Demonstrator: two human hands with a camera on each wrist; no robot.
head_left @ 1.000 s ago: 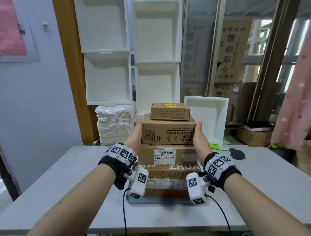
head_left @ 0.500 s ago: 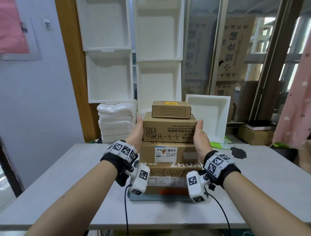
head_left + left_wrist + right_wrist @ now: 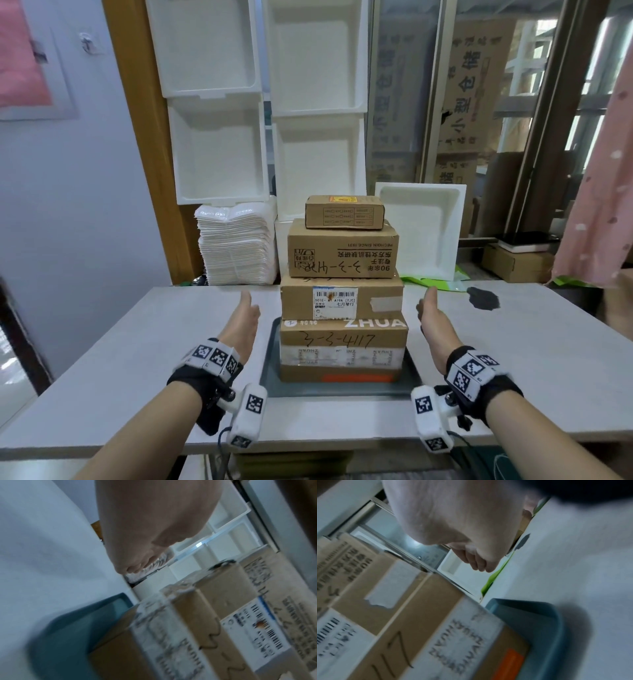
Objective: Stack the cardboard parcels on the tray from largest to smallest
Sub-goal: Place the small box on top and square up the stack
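At the far left of the pale grey table (image 3: 102,342) stands a stack of white folded plastic sheets (image 3: 236,245), against white foam trays (image 3: 219,150) leaning on the wall. The left hand (image 3: 241,323) hovers just left of the parcels, apart from them, its fingers (image 3: 135,568) straight and relaxed, holding nothing. In the middle a dark grey-blue rectangular tray (image 3: 270,377) carries four brown cardboard parcels: the largest parcel marked "3-3-417" (image 3: 344,349) at the bottom, a parcel with a white barcode label (image 3: 342,301) on it, a taller parcel with printed black characters (image 3: 342,251) above, and the smallest flat parcel with a yellow sticker (image 3: 344,212) on top. The right hand (image 3: 433,320) hovers just right of the stack, apart from it, fingers (image 3: 476,561) loosely extended and empty. Further right, a dark blotch (image 3: 483,298) marks the table.
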